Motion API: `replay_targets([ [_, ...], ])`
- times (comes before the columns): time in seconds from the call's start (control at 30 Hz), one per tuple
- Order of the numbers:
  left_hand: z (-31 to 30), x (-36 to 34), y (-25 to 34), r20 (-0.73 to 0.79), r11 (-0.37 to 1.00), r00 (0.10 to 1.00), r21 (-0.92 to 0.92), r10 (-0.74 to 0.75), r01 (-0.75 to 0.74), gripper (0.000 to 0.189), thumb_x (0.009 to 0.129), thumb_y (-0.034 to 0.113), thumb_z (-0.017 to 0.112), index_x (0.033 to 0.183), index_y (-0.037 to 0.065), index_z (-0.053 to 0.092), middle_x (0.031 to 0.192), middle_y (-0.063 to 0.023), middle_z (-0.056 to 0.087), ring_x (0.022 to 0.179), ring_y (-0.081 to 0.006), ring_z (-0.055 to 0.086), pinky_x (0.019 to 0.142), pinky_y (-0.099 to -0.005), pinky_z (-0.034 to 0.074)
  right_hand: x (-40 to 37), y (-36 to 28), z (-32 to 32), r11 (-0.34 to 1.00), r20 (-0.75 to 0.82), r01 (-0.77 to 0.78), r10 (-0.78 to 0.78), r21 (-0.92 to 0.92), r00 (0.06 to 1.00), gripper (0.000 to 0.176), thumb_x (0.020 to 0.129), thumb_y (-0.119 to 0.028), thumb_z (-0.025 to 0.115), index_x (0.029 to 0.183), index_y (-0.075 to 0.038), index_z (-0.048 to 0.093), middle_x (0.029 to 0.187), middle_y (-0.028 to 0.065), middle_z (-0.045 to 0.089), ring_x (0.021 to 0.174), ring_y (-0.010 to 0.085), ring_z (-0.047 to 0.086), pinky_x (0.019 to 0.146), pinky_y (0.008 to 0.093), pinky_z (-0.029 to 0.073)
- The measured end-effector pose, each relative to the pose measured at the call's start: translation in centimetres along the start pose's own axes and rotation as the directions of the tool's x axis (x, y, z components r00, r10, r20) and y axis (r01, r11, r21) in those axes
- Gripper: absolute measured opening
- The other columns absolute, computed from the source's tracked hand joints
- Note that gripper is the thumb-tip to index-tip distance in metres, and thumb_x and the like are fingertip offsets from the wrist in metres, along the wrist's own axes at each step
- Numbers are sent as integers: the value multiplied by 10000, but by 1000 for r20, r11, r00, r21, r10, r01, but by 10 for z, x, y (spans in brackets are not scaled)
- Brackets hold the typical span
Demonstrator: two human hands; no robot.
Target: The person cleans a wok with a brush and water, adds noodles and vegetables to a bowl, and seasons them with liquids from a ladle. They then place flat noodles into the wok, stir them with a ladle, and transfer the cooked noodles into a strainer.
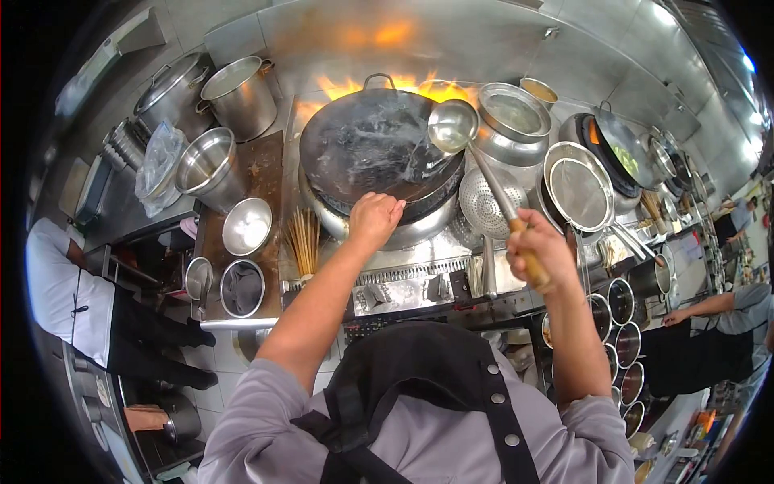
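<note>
A large dark wok (343, 133) sits over the burner, with a wet sheen and wisps of steam or smoke inside it. Flames (439, 89) flare behind its far rim. My left hand (376, 219) is closed at the wok's near edge; its grip covers whatever part of the rim or handle lies under it. In my right hand (542, 248) is a long ladle (453, 127), gripped by its wooden handle. The ladle's round metal bowl hangs above the right side of the wok. Beneath the ladle's shaft lies a perforated skimmer (490, 200).
Left of the stove stand stockpots (238, 97), metal bowls (247, 227) and a bundle of thin sticks (304, 246). To the right are a lidded pot (516, 121), a mesh strainer (579, 194) and another wok (625, 149). People stand at far left (89, 306) and far right (709, 339).
</note>
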State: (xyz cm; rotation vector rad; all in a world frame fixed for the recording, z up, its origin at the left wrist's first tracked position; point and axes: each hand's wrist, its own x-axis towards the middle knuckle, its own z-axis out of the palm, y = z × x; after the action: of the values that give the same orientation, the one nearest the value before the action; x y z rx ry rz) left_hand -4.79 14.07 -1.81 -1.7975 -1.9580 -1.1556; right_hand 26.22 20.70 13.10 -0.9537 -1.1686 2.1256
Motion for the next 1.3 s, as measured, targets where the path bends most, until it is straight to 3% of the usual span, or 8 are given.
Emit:
replay_targets([
  [0.17,4,4,4,-43,999,998,-1,52,-52,309,892,213,678,653,48,572,664,-127,579,647,-346,556,631,-461,445,51,-3,-58,848,-113,214,-304,-485,946,632,804,-12,645,1397,-21,427,748,94,618,520,181,601,444,323,459],
  [0.33,9,6,2,-40,999,998,9,45,-44,323,876,186,687,626,49,536,653,-123,564,621,-346,524,614,-449,435,192,-48,-144,333,-119,165,-687,-928,717,540,784,-20,619,1307,16,491,766,141,630,587,253,623,509,374,487],
  [0.43,7,8,6,-23,1000,1000,1,16,-16,314,853,160,709,620,46,531,642,-120,554,609,-333,516,596,-440,428,243,-85,-158,445,-267,12,-558,-895,786,349,797,-31,617,1127,25,521,762,163,626,571,254,610,492,367,473],
  [0.53,8,9,7,-30,1000,1000,13,9,-9,305,841,147,719,621,48,533,634,-114,544,599,-324,507,588,-435,425,291,-98,-188,999,-271,37,-32,15,962,85,834,-28,603,838,-35,518,662,74,546,527,191,544,442,311,408],
  [0.63,8,10,9,-19,1000,1000,20,-1,1,296,838,147,723,626,51,539,633,-111,536,597,-323,503,588,-434,426,277,-119,-196,817,8,-17,16,577,1000,88,846,-27,594,793,-49,527,639,32,506,554,159,536,455,276,400],
  [0.93,10,4,2,-29,1000,1000,27,3,-2,315,874,217,689,641,50,557,668,-109,574,642,-328,533,618,-442,445,143,-123,-123,620,403,-288,-52,730,914,109,916,-65,532,874,25,488,793,57,506,615,116,530,479,261,422],
  [1.23,2,0,3,-29,1000,999,-5,14,-15,324,899,242,665,656,46,575,674,-115,580,657,-339,545,648,-453,458,61,-79,-38,755,360,-266,43,599,932,88,909,-86,571,907,-6,536,801,62,567,573,92,534,429,233,400],
  [1.3,2,0,2,-51,999,998,-21,37,-38,319,894,231,676,656,47,572,658,-117,568,635,-345,536,643,-453,456,49,-68,-18,964,128,-94,64,249,990,112,893,-96,600,965,-40,535,771,65,579,558,103,535,421,238,400],
])
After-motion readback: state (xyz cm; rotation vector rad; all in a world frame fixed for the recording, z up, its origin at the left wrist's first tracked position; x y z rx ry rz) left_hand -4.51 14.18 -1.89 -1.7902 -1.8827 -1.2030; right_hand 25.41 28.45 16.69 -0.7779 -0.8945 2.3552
